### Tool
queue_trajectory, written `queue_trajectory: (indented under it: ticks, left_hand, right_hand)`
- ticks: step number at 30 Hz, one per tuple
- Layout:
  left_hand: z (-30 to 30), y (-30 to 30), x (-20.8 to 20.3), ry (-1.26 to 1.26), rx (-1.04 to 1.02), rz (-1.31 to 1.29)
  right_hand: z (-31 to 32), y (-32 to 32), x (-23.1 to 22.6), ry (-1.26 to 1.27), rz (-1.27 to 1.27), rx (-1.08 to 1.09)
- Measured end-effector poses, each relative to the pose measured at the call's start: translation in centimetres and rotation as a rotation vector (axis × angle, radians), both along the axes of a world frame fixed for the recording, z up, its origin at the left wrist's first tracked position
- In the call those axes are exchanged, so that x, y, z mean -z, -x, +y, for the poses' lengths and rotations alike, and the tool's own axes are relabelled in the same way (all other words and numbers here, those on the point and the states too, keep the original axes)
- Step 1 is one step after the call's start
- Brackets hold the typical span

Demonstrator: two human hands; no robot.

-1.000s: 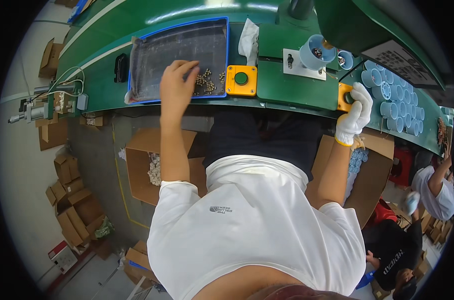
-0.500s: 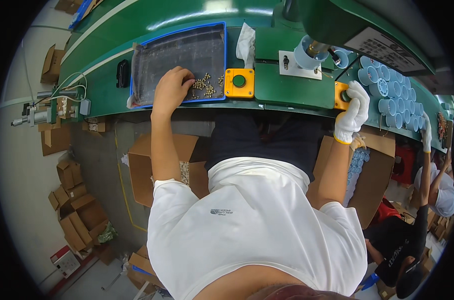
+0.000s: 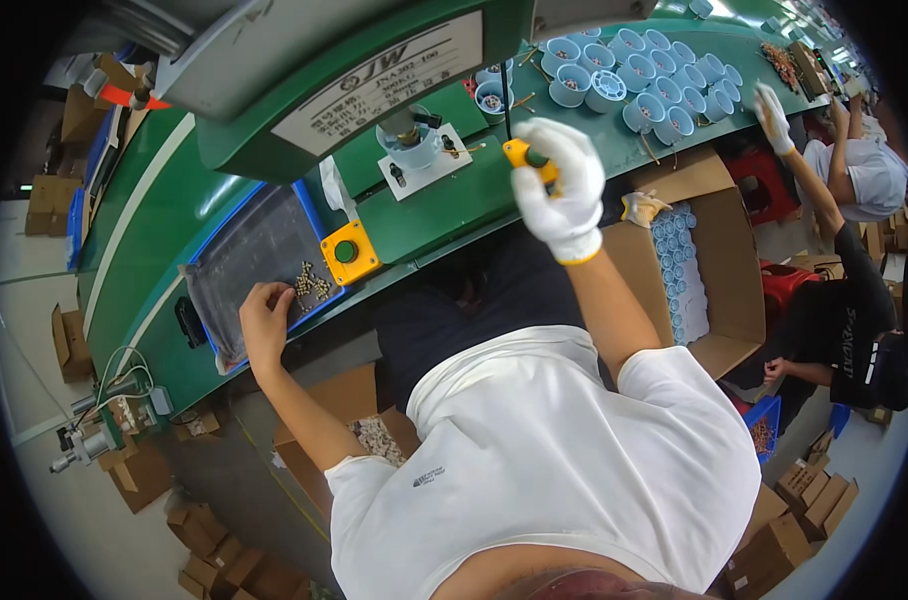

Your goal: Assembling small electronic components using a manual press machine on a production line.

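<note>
While bare left fingers (image 3: pixel 278 290) curl, brassy cylinders (image 3: pixel 311 283) lie near.

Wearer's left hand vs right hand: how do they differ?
Covering: the left hand is bare; the right hand wears a white glove with yellow cuff trim.
Place: the left hand is at small brass-coloured pieces in a dark, blue-rimmed tray; the right hand is at a yellow button box.
Shared: both are at the green bench's near edge.

bright light, rim bent, corners black
</note>
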State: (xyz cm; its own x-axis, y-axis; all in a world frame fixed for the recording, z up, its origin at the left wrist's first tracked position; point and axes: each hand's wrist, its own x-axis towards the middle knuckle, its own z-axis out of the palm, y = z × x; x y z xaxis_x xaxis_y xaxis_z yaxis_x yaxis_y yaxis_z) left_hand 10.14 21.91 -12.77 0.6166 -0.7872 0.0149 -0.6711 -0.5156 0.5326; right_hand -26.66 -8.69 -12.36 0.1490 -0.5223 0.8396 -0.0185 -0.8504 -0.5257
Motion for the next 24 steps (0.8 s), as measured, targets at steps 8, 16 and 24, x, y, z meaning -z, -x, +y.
queue_trajectory:
  ticks: [8,16,24]
  left_hand:
    - [0.1,-0.6,1.7,0.093,-0.023,0.105]
    - [0.1,0.1,1.2,0.127,-0.037,0.138]
    - [-0.2,0.2,0.9,0.145,-0.029,0.092]
  right_hand:
    - [2.1,-9.8,-5.8,-0.375,0.223,-0.145]
    - [-3.4,-4.7,-3.8,0.214,-0.310,0.036]
    - [-19.6,-5.0,-5.5,-0.203,0.789,0.292]
